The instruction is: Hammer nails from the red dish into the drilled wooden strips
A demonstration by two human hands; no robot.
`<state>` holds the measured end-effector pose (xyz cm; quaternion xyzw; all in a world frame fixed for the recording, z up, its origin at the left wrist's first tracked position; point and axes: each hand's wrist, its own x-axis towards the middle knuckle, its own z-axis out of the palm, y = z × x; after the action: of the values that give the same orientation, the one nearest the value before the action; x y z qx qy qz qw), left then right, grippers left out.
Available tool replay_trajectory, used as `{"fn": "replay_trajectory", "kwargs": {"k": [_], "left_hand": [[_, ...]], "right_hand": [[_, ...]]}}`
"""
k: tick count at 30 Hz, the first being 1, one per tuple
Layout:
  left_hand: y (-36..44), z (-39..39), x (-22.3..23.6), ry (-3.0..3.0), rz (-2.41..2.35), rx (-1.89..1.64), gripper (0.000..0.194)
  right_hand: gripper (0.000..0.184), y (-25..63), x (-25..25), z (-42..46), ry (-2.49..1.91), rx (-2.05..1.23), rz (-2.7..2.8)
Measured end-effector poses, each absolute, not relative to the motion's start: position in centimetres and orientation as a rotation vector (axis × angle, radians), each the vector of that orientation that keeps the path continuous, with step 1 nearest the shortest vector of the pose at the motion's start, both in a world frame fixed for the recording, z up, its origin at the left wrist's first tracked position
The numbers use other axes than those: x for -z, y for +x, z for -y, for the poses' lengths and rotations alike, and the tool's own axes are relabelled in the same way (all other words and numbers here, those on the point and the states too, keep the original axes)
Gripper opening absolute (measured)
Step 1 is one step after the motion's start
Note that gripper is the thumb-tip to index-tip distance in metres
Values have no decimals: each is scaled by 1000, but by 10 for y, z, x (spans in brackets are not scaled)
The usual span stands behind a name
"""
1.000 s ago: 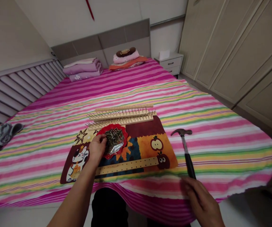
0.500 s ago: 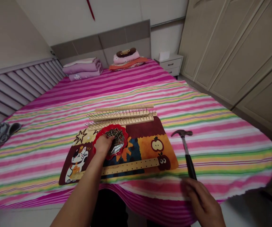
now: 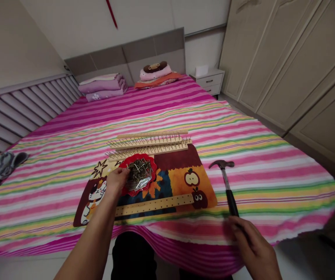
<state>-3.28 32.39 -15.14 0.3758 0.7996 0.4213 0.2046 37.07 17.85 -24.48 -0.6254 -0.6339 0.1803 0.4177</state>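
My right hand (image 3: 253, 245) is wrapped round the black handle of a claw hammer (image 3: 228, 190), its metal head pointing away over the striped bedspread. My left hand (image 3: 118, 179) is at the left rim of a red scalloped dish (image 3: 152, 182), fingertips pressed together; what is in them, if anything, is too small to make out. Loose nails (image 3: 141, 169) fill the dish, with a paler, shinier heap at its near side. A wooden strip (image 3: 156, 205) with rows of small holes lies in front of the dish, its left end hidden behind my left forearm.
Behind the dish lie two wooden strips (image 3: 152, 147) bristling with upright nails, and a further strip (image 3: 152, 134) beyond them. A patterned mat (image 3: 179, 157) lies under the dish. Folded bedding (image 3: 105, 87) is by the headboard; grey cloth (image 3: 2, 167) lies far left.
My left hand has drawn back left from the middle of the nails to the dish's rim. My right hand keeps its hold on the hammer, almost unmoved.
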Motion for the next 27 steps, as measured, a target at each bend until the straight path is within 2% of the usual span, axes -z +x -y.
{"fn": "replay_trajectory", "kwargs": {"k": [8, 12, 16, 22, 27], "left_hand": [[-26, -296, 142, 723, -1844, -1467, 29], [-6, -286, 121, 561, -1683, -1460, 34], [24, -269, 116, 720, -1641, -1325, 34], [71, -248, 135, 971, -1553, -1126, 37], [89, -244, 146, 827, -1467, -1094, 48]], "right_hand": [[41, 380, 229, -212, -1836, -561, 1553], [48, 374, 220, -230, -1882, -633, 1552], [37, 369, 213, -251, -1913, -708, 1494], [22, 365, 210, -259, -1829, -881, 1178], [23, 352, 209, -231, -1554, -1179, 881]]}}
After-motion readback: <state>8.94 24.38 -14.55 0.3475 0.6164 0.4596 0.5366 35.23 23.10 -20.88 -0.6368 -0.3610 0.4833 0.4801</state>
